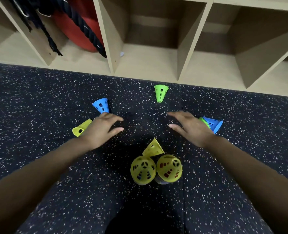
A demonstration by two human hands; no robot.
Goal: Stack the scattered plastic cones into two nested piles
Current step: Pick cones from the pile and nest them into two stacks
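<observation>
The shelf (187, 48) of wooden cubbies runs across the far side, and the dark speckled floor (38, 98) spreads from its foot to me. In a cubby toward the shelf's left end sits a red ball (79, 34) with a black rope (91, 34) hanging across it.

Both my hands hover over the floor, well short of the shelf, fingers spread and loose, holding nothing. My left hand (99, 130) covers part of a yellow cone (80, 130) that lies on its side. My right hand (190, 127) hides part of a blue-green pair (214, 124), green nested inside blue, also on its side.

Farthest from the shelf, closest to me, two piles stand side by side: the left pile (143, 169), yellow on top with blue showing through its holes, and the right pile (169, 168), yellow over red. A tipped yellow cone (154, 147) lies against their shelf side.

The green cone (161, 92) lies nearest the shelf. The blue cone (101, 106) lies a little farther out, toward the shelf's left. Both turn their wide rims toward it.
</observation>
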